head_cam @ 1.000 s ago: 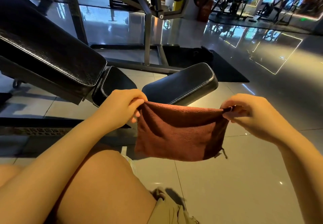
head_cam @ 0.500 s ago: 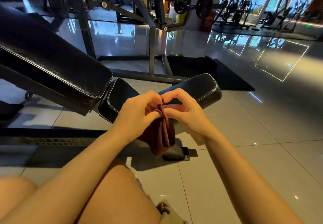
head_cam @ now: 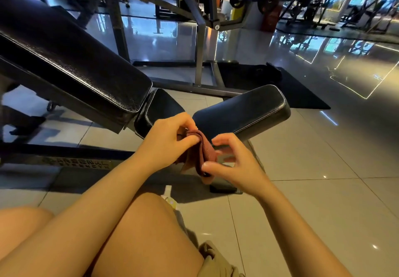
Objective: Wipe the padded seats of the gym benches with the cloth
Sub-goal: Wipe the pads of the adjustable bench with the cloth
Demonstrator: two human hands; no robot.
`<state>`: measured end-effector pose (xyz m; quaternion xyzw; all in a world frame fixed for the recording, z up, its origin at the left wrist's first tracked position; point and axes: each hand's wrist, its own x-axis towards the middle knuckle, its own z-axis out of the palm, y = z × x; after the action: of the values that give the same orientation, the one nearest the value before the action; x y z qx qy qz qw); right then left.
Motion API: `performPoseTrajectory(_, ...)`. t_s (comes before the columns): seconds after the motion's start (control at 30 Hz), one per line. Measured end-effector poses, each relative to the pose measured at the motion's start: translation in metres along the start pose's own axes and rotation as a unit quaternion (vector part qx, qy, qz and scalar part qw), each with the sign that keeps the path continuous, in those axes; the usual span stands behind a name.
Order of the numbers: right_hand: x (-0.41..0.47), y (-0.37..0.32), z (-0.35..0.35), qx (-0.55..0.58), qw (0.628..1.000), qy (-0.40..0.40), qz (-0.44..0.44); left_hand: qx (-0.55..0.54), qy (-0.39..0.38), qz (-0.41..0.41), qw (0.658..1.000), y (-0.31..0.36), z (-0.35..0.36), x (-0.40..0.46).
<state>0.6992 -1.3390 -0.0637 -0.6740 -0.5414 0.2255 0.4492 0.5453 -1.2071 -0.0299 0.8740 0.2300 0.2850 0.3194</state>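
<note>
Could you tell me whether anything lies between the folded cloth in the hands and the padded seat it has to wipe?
Nothing visible does. The cloth is held by the left hand and right hand just in front of the padded seat, whose top shows bare, with only open air between them.

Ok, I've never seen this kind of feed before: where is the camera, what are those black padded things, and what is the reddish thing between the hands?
The camera is worn on the person's head and looks forward and down, so you see their own arms and knees. There is no machine, only bare hands. The left hand grips the top of a folded reddish-brown cloth; the right hand pinches its lower edge. Beyond them is a black gym bench: the angled backrest at left and the padded seat just behind the hands. The cloth does not touch the seat yet. Grey floor tiles lie below.
</note>
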Motion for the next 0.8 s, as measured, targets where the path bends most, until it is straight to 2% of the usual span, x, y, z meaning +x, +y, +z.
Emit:
performPoseTrajectory(0.07, -0.008, 0.008, 0.012, -0.064, 0.997, 0.037, 0.011, 0.008, 0.015, -0.002, 1.0, 0.001, 0.0, 0.001)
performPoseTrajectory(0.13, -0.01, 0.01, 0.021, -0.072, 0.993, 0.091, 0.01, 0.028, 0.015, -0.001, 1.0, 0.002, 0.001, 0.0)
performPoseTrajectory(0.3, -0.01, 0.008, 0.015, -0.112, 0.983, 0.138, 0.037, 0.055, -0.003, -0.027, 0.998, -0.004, -0.001, -0.004)
performPoseTrajectory(0.4, -0.01, 0.004, 0.0, -0.264, 0.955, 0.134, -0.019, 0.087, -0.064, -0.052, 0.993, -0.008, -0.001, -0.006)
performPoseTrajectory(0.47, 0.0, -0.001, -0.013, -0.334, 0.918, 0.189, -0.104, 0.091, -0.08, -0.056, 0.991, -0.004, 0.003, 0.0)
performPoseTrajectory(0.53, 0.025, -0.009, -0.03, -0.346, 0.884, 0.271, -0.161, 0.09, -0.072, -0.045, 0.992, 0.0, 0.01, 0.024)
performPoseTrajectory(0.6, 0.056, -0.017, -0.045, -0.312, 0.89, 0.293, -0.157, 0.085, -0.054, -0.053, 0.994, -0.001, 0.018, 0.055)
performPoseTrajectory(0.67, 0.096, -0.011, -0.051, -0.29, 0.922, 0.239, -0.093, 0.1, -0.037, -0.091, 0.99, -0.014, 0.027, 0.091)
performPoseTrajectory(0.7, 0.112, 0.002, -0.049, -0.32, 0.926, 0.193, -0.051, 0.136, -0.045, -0.106, 0.984, -0.023, 0.031, 0.105)
performPoseTrajectory(0.73, 0.123, 0.021, -0.044, -0.392, 0.909, 0.138, -0.015, 0.181, -0.061, -0.121, 0.974, -0.033, 0.034, 0.113)
performPoseTrajectory(0.8, 0.132, 0.059, -0.03, -0.571, 0.82, 0.025, 0.032, 0.247, -0.082, -0.128, 0.957, -0.051, 0.03, 0.12)
